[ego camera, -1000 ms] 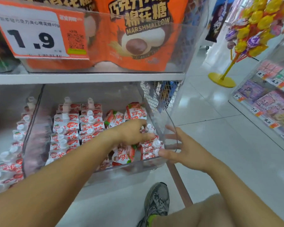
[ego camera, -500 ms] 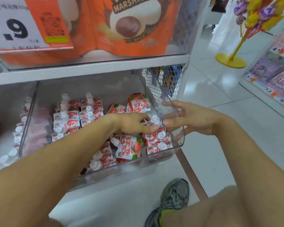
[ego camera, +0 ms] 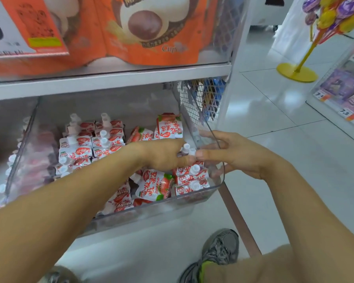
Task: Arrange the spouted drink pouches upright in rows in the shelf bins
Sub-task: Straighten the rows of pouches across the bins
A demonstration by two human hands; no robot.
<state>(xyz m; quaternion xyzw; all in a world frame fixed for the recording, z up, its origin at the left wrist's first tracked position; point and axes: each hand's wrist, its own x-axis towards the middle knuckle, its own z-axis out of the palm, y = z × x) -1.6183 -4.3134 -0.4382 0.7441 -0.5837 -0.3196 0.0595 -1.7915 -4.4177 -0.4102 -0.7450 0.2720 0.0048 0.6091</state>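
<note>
The left hand [ego camera: 164, 155] is reaching into the clear plastic shelf bin [ego camera: 217, 186], its fingers curling down over the white-capped spouts of the red-and-white strawberry drink pouches [ego camera: 189, 174] in the bin's right-hand row. The right hand [ego camera: 233, 154] is meeting it at the bin's right wall, thumb and forefinger pinching towards a white spout cap [ego camera: 186, 148], though whether they are touching it is unclear. More pouches are standing upright in rows at the left, and a few are lying loose in the middle.

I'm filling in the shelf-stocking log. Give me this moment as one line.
left hand: gripping pouches in bin | right hand: steadying them at bin's right wall | loose pouch: lying flat
</note>
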